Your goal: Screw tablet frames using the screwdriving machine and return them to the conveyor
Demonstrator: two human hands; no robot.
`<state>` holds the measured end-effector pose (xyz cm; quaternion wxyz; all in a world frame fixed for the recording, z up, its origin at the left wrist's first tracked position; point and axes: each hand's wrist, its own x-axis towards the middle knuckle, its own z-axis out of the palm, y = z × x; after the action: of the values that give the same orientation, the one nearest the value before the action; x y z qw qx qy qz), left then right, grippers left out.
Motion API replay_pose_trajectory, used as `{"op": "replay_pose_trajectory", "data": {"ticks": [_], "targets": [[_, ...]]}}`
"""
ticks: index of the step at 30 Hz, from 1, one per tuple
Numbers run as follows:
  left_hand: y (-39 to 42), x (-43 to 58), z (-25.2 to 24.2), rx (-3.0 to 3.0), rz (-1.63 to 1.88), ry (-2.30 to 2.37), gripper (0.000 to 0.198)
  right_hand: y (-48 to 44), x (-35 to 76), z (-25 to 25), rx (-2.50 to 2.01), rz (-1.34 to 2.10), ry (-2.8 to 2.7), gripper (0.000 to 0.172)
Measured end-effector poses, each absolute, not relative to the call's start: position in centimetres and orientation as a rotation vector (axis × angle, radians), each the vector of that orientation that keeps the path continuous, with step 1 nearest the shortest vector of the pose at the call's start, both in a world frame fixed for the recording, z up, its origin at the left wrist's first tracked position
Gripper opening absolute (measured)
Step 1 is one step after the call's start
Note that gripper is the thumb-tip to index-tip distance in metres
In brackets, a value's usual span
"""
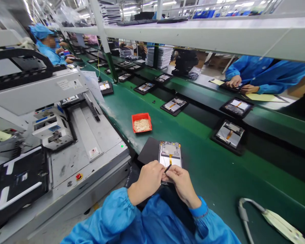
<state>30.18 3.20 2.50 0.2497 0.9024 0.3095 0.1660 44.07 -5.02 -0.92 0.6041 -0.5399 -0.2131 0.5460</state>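
An opened tablet with a silver inner frame and an orange ribbon cable lies on a dark mat at the near edge of the green bench. My left hand is curled closed at the tablet's near left corner. My right hand is closed in a pinch on a thin dark tool, whose tip points at the lower part of the tablet. What my left fingers hold is hidden.
An orange tray of small pale parts sits just beyond the tablet. A grey machine with a red button stands to the left. Several tablets in black trays ride the green conveyor. Another worker's hands are opposite. A white tool lies near right.
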Motion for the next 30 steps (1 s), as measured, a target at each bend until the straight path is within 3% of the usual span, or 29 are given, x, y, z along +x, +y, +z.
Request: {"op": "replay_pose_trajectory", "data": {"ticks": [13,21,30], "targets": [[2.8,30.0,2.2,2.646,0.272,0.758,0.027,-4.8,43.5,-1.6,-1.207,1.276,-0.458,0.032],[2.9,30.3,2.9,2.735,0.015,0.770,0.014,-4.4,43.7,-0.9,-1.268,1.328,-0.507,0.033],[4.3,29.4,3.1,2.723,0.061,0.800,0.016,-3.1,43.8,-1.4,-1.209,1.460,-0.509,0.033]]}}
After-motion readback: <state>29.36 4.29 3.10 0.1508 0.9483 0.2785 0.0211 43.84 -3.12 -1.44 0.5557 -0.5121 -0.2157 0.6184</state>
